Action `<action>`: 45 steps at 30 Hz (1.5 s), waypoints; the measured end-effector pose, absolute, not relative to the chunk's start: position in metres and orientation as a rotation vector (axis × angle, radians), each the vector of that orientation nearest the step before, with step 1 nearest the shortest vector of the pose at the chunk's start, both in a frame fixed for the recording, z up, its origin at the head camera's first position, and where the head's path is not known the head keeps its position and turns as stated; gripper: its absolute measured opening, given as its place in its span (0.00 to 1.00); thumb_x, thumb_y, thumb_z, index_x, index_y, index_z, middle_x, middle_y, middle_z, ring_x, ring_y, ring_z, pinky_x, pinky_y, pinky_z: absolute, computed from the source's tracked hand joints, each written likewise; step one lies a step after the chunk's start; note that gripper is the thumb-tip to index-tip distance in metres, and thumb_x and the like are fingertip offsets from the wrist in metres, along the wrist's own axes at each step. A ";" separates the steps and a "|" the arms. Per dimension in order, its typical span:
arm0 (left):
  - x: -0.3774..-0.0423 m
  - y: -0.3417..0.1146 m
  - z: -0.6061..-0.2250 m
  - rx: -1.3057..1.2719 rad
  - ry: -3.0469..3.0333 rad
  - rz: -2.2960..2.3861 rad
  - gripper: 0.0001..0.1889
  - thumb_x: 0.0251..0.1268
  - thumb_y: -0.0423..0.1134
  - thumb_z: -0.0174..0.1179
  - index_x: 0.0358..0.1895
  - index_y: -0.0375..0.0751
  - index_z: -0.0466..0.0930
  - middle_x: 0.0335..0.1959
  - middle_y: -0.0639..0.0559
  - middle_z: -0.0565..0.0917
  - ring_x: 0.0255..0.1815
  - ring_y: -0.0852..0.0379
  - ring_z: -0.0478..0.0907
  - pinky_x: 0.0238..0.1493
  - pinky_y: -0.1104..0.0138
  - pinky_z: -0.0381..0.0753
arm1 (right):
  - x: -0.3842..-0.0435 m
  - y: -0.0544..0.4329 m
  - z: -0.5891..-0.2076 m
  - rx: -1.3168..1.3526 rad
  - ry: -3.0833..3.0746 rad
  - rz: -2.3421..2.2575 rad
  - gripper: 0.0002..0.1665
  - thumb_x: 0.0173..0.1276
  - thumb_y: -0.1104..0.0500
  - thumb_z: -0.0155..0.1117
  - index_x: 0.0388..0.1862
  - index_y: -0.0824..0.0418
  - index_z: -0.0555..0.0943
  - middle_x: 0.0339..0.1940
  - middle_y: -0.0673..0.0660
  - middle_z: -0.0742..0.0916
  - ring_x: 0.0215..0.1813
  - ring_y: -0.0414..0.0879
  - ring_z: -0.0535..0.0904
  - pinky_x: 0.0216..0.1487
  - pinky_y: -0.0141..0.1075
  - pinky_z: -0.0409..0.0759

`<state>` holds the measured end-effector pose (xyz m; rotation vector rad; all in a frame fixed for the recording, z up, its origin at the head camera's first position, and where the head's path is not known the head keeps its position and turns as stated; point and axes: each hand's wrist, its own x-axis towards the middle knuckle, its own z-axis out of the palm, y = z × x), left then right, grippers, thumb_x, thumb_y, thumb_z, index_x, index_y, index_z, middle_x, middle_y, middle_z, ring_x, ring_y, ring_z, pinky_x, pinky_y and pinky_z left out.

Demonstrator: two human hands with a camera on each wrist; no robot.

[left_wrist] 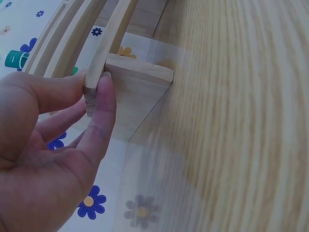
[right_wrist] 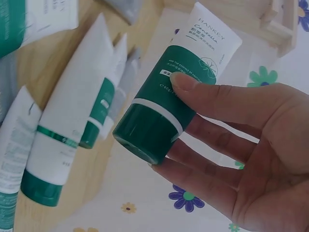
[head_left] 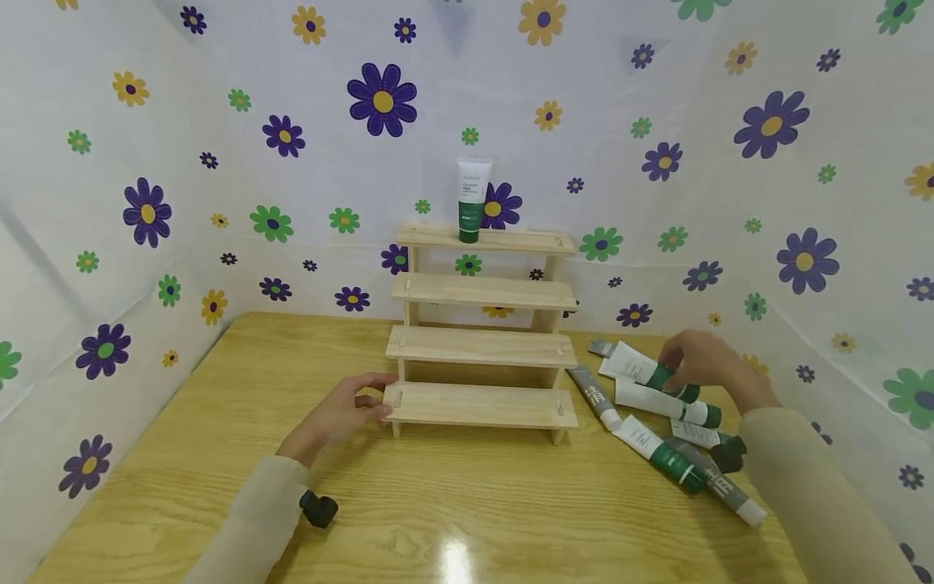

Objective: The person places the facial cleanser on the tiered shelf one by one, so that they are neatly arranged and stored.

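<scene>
A wooden stepped rack (head_left: 481, 345) with several shelves stands at the middle of the table. At its left end my left hand (head_left: 349, 412) pinches the lowest shelf board (left_wrist: 107, 50) between thumb and fingers. Over the pile on the right, my right hand (head_left: 700, 365) grips a white-and-green squeeze tube (right_wrist: 169, 87), thumb on its printed front and fingers behind. In the right wrist view that tube is tilted, its green cap pointing down and left. Another white-and-green tube (head_left: 473, 199) stands on its cap on the top shelf.
Several tubes lie loosely to the rack's right, among them a white one with a green cap (head_left: 660, 401), a white-and-green one (head_left: 660, 454) and a grey one (head_left: 594, 397). A flower-printed cloth (head_left: 584, 105) encloses the wooden table (head_left: 438, 495) at the back and sides.
</scene>
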<state>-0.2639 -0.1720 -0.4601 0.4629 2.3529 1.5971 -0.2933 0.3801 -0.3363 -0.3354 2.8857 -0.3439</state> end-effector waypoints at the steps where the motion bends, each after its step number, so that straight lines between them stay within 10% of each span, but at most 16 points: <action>1: -0.264 -0.172 -0.460 0.459 2.353 1.597 0.28 0.75 0.28 0.58 0.76 0.33 0.66 0.71 0.31 0.69 0.51 0.53 0.84 0.50 0.60 0.87 | -0.294 0.379 -0.335 -0.338 2.887 -0.357 0.19 0.54 0.62 0.81 0.43 0.68 0.87 0.38 0.61 0.90 0.38 0.50 0.83 0.44 0.49 0.87; 45: -0.271 -0.163 -0.457 0.370 2.471 1.496 0.27 0.71 0.34 0.65 0.70 0.33 0.73 0.64 0.34 0.77 0.44 0.53 0.83 0.42 0.60 0.88 | -0.309 0.309 -0.297 -0.344 3.137 -0.715 0.25 0.65 0.57 0.75 0.55 0.71 0.83 0.52 0.72 0.87 0.53 0.65 0.83 0.56 0.57 0.84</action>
